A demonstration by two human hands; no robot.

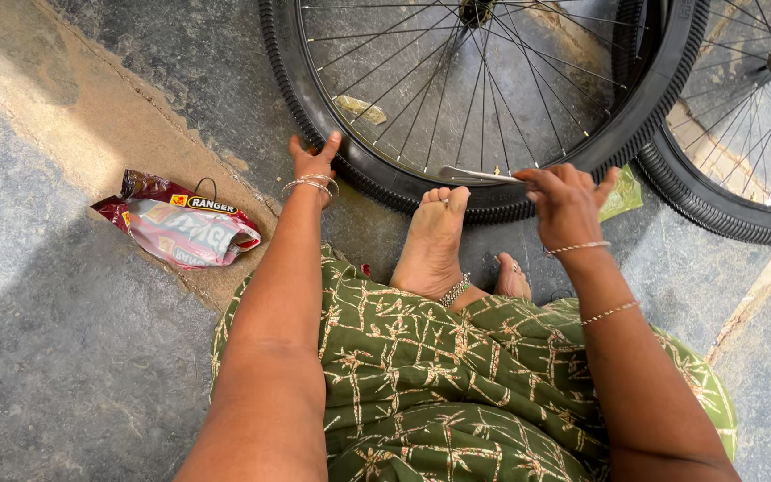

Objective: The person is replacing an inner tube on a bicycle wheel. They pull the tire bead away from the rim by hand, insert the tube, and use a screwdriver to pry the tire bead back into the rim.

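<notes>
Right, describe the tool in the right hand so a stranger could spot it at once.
Start at the big black spoked bicycle wheel lying on the grey stone floor. At its near edge, the right hand grips a slim flat silver metal lever against the tyre. It is the only shiny bar there, wider than the spokes.

Single head-worn view, looking steeply down, close over lap, facing stone floor (73, 357) ahead
</notes>
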